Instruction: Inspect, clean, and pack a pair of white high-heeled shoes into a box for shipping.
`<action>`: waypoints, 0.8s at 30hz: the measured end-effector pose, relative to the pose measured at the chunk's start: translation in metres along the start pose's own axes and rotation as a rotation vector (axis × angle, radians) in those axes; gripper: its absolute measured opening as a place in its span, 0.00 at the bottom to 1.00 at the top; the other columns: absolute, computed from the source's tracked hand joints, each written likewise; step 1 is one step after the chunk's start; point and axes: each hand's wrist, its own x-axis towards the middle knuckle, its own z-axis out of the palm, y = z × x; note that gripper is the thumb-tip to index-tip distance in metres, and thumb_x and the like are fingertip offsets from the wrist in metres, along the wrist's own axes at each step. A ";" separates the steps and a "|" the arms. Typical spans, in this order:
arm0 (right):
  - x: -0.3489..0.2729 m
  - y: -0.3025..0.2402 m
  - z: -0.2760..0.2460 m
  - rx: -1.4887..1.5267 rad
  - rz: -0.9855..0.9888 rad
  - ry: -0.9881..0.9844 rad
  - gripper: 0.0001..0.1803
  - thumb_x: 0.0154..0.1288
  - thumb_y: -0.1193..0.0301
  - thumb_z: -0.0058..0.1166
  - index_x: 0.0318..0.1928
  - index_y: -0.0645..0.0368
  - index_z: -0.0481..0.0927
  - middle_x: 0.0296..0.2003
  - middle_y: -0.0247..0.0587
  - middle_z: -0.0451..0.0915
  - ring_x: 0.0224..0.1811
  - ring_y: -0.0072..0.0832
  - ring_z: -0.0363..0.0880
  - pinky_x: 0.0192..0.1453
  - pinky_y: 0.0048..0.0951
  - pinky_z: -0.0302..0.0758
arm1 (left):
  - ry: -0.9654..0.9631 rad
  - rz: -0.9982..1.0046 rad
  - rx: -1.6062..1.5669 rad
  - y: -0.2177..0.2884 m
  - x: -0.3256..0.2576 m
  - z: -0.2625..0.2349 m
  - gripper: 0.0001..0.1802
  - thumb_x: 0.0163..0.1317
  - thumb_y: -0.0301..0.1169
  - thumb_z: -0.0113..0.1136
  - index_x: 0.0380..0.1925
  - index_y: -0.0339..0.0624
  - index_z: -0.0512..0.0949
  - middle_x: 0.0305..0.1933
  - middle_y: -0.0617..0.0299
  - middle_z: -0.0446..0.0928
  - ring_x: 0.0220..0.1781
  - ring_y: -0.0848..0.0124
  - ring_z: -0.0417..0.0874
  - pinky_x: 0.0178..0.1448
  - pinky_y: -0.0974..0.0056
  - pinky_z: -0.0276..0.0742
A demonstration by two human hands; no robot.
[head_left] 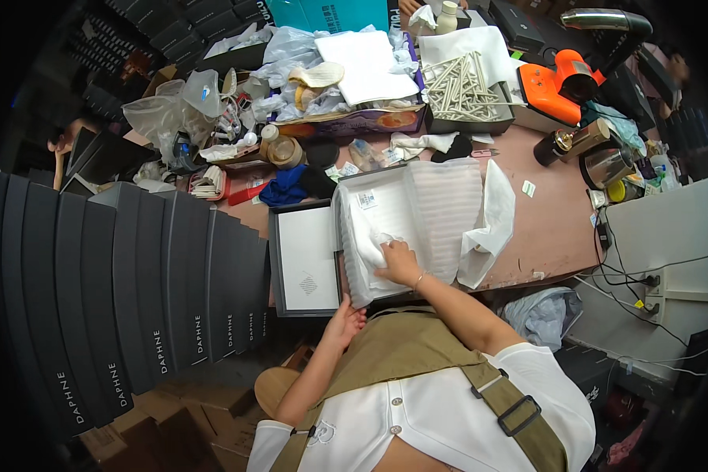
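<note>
A dark open shoebox (341,271) sits at the near edge of the table in front of me, lined with a translucent ribbed foam sheet (448,212) that spreads out over its right side. White wrapping paper (362,236) lies inside, bunched near the middle; whatever it may cover is hidden. My right hand (400,263) reaches into the box, its fingers closed on the bunched paper. At the near left corner, my left hand (344,324) holds the box's edge with curled fingers. The box lid (307,263), white inside, lies to the left, partly beneath the box.
Tall stacks of dark shoeboxes (157,283) stand close on the left. Loose white paper (488,228) lies right of the foam. Farther back are a box of white sticks (464,90), an orange device (551,86), a jar (283,149) and a blue cloth (283,187). Cables hang at right.
</note>
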 end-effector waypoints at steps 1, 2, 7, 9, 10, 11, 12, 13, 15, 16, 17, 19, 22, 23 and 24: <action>0.000 0.001 0.002 0.020 -0.014 -0.010 0.34 0.46 0.55 0.67 0.51 0.61 0.73 0.47 0.54 0.75 0.52 0.49 0.73 0.52 0.51 0.72 | 0.008 0.146 -0.071 -0.001 0.001 0.010 0.15 0.65 0.42 0.57 0.41 0.41 0.72 0.36 0.62 0.74 0.35 0.72 0.76 0.38 0.69 0.70; 0.001 0.004 0.005 0.040 -0.027 -0.020 0.34 0.46 0.55 0.67 0.51 0.61 0.72 0.47 0.54 0.74 0.51 0.49 0.73 0.52 0.51 0.72 | 0.016 0.291 -0.142 -0.004 0.005 0.024 0.14 0.66 0.40 0.57 0.41 0.41 0.72 0.36 0.62 0.75 0.35 0.72 0.76 0.38 0.69 0.69; 0.012 0.039 0.013 0.281 -0.092 -0.031 0.34 0.50 0.56 0.64 0.52 0.64 0.70 0.47 0.57 0.74 0.50 0.51 0.73 0.52 0.49 0.72 | 0.181 1.434 1.082 0.000 -0.068 0.105 0.08 0.60 0.30 0.62 0.35 0.37 0.80 0.41 0.54 0.77 0.47 0.58 0.76 0.52 0.58 0.70; 0.018 0.016 0.025 0.173 0.005 -0.009 0.34 0.53 0.55 0.60 0.53 0.67 0.70 0.49 0.61 0.73 0.51 0.53 0.74 0.53 0.46 0.72 | 0.020 1.518 1.600 0.006 -0.042 0.105 0.09 0.58 0.30 0.63 0.29 0.34 0.81 0.45 0.47 0.77 0.47 0.50 0.76 0.54 0.53 0.70; 0.025 0.030 0.054 0.518 0.141 -0.042 0.32 0.54 0.57 0.59 0.54 0.66 0.69 0.50 0.61 0.73 0.51 0.54 0.73 0.53 0.45 0.72 | -0.021 1.407 1.744 0.006 -0.037 0.119 0.10 0.58 0.32 0.63 0.34 0.35 0.81 0.50 0.46 0.76 0.54 0.47 0.75 0.60 0.52 0.68; 0.032 0.061 0.088 0.872 0.265 -0.069 0.31 0.55 0.58 0.57 0.55 0.64 0.69 0.51 0.61 0.72 0.51 0.54 0.73 0.53 0.45 0.73 | -0.121 1.345 1.635 0.003 -0.038 0.129 0.11 0.59 0.32 0.61 0.36 0.35 0.80 0.51 0.46 0.75 0.56 0.48 0.74 0.61 0.52 0.68; 0.037 0.093 0.119 1.215 0.413 -0.050 0.30 0.56 0.60 0.56 0.57 0.63 0.69 0.52 0.62 0.72 0.51 0.55 0.73 0.53 0.44 0.73 | -0.227 1.281 1.521 0.004 -0.040 0.139 0.11 0.60 0.32 0.60 0.38 0.35 0.80 0.53 0.45 0.75 0.58 0.48 0.73 0.62 0.53 0.67; 0.024 0.073 0.078 1.057 0.225 -0.082 0.30 0.57 0.61 0.56 0.57 0.61 0.69 0.54 0.60 0.71 0.54 0.53 0.71 0.55 0.46 0.71 | -0.232 1.233 1.404 0.013 -0.041 0.128 0.12 0.61 0.33 0.59 0.40 0.36 0.80 0.55 0.45 0.74 0.61 0.48 0.71 0.64 0.53 0.66; -0.032 0.036 -0.050 0.724 -0.070 0.000 0.29 0.57 0.62 0.55 0.59 0.57 0.68 0.58 0.58 0.69 0.60 0.51 0.68 0.60 0.49 0.67 | 0.017 1.396 1.391 0.024 -0.033 0.105 0.17 0.65 0.33 0.53 0.50 0.33 0.75 0.63 0.43 0.66 0.67 0.49 0.65 0.68 0.52 0.61; -0.056 0.027 -0.095 0.285 -0.138 0.160 0.28 0.56 0.63 0.56 0.58 0.55 0.70 0.60 0.54 0.67 0.63 0.49 0.64 0.63 0.53 0.61 | 0.113 1.469 1.499 0.029 -0.026 0.108 0.21 0.65 0.33 0.53 0.54 0.32 0.71 0.66 0.42 0.63 0.69 0.49 0.61 0.70 0.49 0.55; -0.080 0.017 -0.139 -0.159 -0.139 0.343 0.27 0.55 0.64 0.56 0.58 0.52 0.71 0.62 0.51 0.66 0.66 0.47 0.61 0.66 0.57 0.55 | 0.223 1.539 1.606 0.035 -0.019 0.118 0.25 0.64 0.33 0.52 0.58 0.30 0.67 0.68 0.42 0.59 0.72 0.50 0.57 0.72 0.47 0.50; -0.102 0.041 -0.164 -0.428 0.016 0.501 0.22 0.52 0.72 0.57 0.51 0.53 0.76 0.61 0.48 0.66 0.67 0.47 0.58 0.69 0.53 0.52 | 0.091 1.455 1.939 0.045 -0.001 0.161 0.33 0.64 0.35 0.52 0.64 0.28 0.58 0.71 0.41 0.53 0.75 0.51 0.49 0.74 0.43 0.40; -0.102 0.104 -0.155 -0.543 -0.002 0.466 0.11 0.52 0.71 0.58 0.38 0.55 0.80 0.55 0.46 0.71 0.61 0.46 0.65 0.64 0.50 0.58 | 0.137 1.113 2.429 0.057 0.054 0.179 0.35 0.57 0.43 0.57 0.59 0.28 0.66 0.70 0.40 0.55 0.75 0.50 0.49 0.74 0.43 0.40; -0.107 0.116 -0.161 -0.464 0.015 0.509 0.08 0.54 0.72 0.57 0.36 0.56 0.80 0.52 0.46 0.73 0.58 0.45 0.67 0.62 0.49 0.61 | 0.211 0.949 2.573 0.055 0.069 0.186 0.37 0.56 0.46 0.58 0.59 0.28 0.67 0.69 0.40 0.56 0.74 0.51 0.51 0.74 0.43 0.40; -0.111 0.125 -0.172 -0.389 0.028 0.550 0.05 0.56 0.72 0.56 0.34 0.57 0.80 0.49 0.46 0.75 0.55 0.45 0.70 0.59 0.47 0.63 | 0.289 0.775 2.700 0.055 0.079 0.196 0.39 0.54 0.48 0.59 0.58 0.27 0.68 0.68 0.40 0.58 0.74 0.52 0.53 0.74 0.44 0.40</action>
